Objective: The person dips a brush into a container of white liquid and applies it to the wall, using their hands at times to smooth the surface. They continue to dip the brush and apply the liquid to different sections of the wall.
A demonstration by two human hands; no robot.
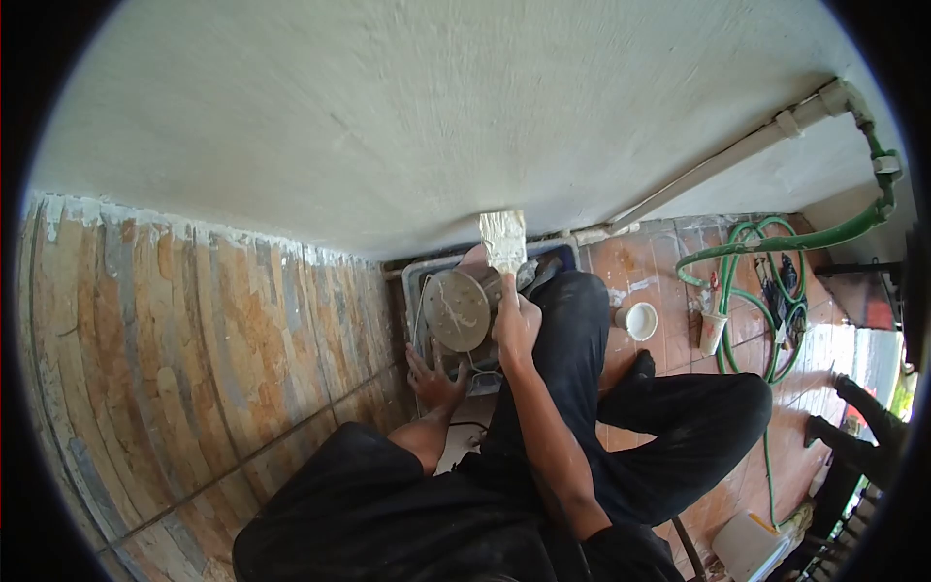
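My right hand [517,325] is closed round the handle of a wide putty knife [503,241], whose blade is coated with pale paste and lies against or very close to the lower part of the whitish wall [320,116]. Lower and to the left, my left hand [436,383] has its fingers spread beside a grey tub [414,281]. A round, paste-smeared lid or disc [457,310] rests on the tub, just above my left fingers. Whether those fingers touch the tub is unclear. Other items in the tub are partly hidden by my right hand and knee.
Stone-look tiles [233,339] run along the left. On the right are a white cup [637,321], a second container [712,333], a coiled green hose [766,291], a wall pipe [718,170] and a white bucket [750,548]. A person's dark-clad legs [853,436] show at far right.
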